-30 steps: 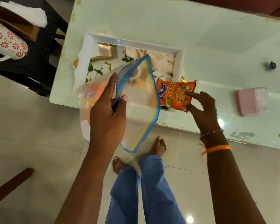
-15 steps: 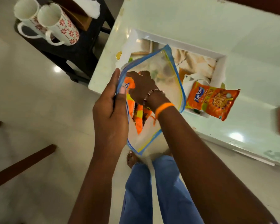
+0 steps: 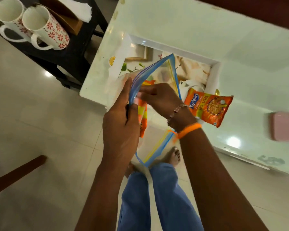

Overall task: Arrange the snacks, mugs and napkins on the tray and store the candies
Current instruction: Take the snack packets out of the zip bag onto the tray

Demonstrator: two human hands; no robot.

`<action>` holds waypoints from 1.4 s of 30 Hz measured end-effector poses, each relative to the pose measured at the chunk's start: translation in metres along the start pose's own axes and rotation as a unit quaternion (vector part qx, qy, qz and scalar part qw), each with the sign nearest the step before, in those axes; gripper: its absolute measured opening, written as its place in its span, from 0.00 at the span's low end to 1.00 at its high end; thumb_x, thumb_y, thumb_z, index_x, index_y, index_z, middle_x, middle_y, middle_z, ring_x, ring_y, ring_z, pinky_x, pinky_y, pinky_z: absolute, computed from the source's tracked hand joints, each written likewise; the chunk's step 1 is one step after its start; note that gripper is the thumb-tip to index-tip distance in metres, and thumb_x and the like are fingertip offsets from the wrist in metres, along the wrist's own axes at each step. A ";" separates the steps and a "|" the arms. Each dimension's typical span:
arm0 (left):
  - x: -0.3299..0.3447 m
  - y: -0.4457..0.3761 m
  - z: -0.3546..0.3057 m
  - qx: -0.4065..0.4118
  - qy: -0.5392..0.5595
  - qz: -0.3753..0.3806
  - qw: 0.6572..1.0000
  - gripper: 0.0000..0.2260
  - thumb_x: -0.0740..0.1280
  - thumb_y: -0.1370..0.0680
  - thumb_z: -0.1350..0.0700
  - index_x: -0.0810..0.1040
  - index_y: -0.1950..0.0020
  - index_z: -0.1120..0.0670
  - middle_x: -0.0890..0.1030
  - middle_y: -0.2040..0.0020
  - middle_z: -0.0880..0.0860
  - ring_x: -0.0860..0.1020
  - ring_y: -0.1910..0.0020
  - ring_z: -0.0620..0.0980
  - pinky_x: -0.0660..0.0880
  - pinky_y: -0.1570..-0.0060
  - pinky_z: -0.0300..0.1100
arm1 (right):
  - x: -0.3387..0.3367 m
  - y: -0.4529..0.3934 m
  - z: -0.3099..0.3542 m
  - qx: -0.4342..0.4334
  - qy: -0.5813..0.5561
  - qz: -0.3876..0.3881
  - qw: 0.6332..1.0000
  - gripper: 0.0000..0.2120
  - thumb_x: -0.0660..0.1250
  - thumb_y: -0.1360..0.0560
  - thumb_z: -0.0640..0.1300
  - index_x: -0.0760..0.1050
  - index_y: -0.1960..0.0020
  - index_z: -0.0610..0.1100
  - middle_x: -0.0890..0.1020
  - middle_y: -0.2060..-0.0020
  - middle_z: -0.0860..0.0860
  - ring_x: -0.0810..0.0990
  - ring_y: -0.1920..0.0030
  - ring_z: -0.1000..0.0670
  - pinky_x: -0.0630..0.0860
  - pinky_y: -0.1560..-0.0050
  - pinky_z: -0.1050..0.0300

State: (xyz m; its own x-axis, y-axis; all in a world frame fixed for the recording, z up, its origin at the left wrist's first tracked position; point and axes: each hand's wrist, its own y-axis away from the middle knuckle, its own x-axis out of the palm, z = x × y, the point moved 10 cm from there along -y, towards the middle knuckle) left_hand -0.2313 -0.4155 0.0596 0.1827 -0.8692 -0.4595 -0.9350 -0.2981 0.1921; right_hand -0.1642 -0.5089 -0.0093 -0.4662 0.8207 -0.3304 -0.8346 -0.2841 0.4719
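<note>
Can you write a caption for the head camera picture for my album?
Left hand holds open a clear blue-edged zip bag while right hand reaches inside for orange snack packets.

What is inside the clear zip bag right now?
Inside the zip bag is the right hand, reaching among orange snack packets. How many packets, and whether the fingers grip one, is hidden by the left hand and blur.

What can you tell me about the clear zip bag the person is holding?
The zip bag is clear, soft plastic with a blue and yellow zipper strip round its mouth, which gapes open. It hangs over the floor at the table's edge. The left hand pinches one rim; the right hand reaches inside. An orange and yellow snack packet shows through its wall.
</note>
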 end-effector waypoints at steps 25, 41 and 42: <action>0.107 -0.033 -0.016 -0.029 -0.070 -0.018 0.997 0.19 0.58 0.21 0.58 0.65 0.29 0.51 0.73 0.63 0.42 0.70 0.69 0.40 0.71 0.62 0.39 | -0.202 0.023 -0.165 0.144 -0.309 -0.384 0.859 0.19 0.61 0.26 0.33 0.70 0.35 0.39 0.75 0.40 0.46 0.74 0.45 0.50 0.74 0.57 0.75; 0.055 -0.020 -0.007 -0.018 0.025 -0.035 0.999 0.19 0.57 0.21 0.59 0.64 0.29 0.52 0.74 0.45 0.36 0.74 0.51 0.27 0.69 0.54 0.20 | -0.138 0.055 -0.040 0.021 -0.201 -0.149 0.968 0.12 0.57 0.23 0.33 0.78 0.55 0.45 0.81 0.59 0.48 0.82 0.58 0.54 0.78 0.53 0.63; 0.045 -0.018 -0.004 -0.019 0.019 -0.040 0.999 0.19 0.57 0.21 0.59 0.64 0.29 0.51 0.73 0.42 0.38 0.74 0.49 0.30 0.70 0.52 0.22 | -0.116 0.051 -0.025 0.005 -0.187 -0.104 0.977 0.13 0.56 0.23 0.31 0.78 0.53 0.41 0.81 0.60 0.46 0.81 0.60 0.54 0.78 0.54 0.65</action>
State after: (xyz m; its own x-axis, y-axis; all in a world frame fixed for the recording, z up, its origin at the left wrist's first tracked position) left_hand -0.2048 -0.4511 0.0387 0.2677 -0.8564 -0.4415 -0.9049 -0.3809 0.1900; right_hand -0.1599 -0.6311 0.0322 -0.1447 0.9845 -0.0993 -0.8965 -0.0880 0.4342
